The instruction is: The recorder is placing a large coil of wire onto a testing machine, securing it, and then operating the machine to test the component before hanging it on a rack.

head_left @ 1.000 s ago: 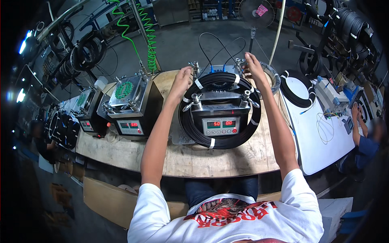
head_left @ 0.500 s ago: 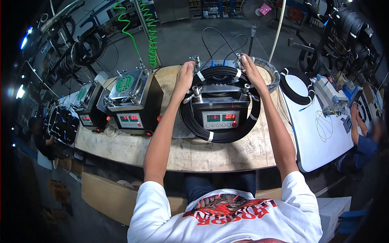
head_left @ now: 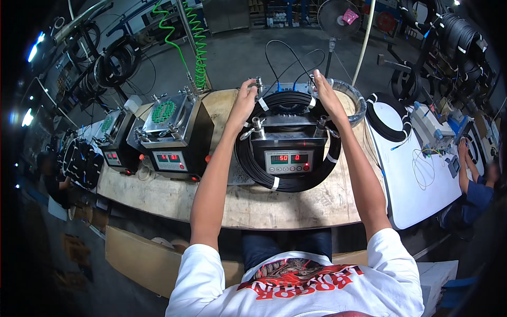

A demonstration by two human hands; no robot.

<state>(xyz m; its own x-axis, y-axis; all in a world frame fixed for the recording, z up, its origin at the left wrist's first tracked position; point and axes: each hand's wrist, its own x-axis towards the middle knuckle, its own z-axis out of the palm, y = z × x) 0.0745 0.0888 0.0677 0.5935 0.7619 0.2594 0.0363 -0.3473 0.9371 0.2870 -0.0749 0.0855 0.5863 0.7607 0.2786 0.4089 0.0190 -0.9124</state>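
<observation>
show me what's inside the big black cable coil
Within the coil: a black machine front, lit panel and two metal clamps. Whatever lies directly behind its strands is hidden.

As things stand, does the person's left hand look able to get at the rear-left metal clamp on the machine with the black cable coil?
Probably yes: the left hand is right beside the clamp, and the black cable coil doesn't cover it.

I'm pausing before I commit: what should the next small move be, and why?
I'd likely ease the left hand closer around the silver metal knob at the rear left of the black boxy machine: it sits right beside that knob, though whether it grips is unclear, and the right hand is at the rear right. Go gently: small blue cable connectors sit between the hands.
</observation>
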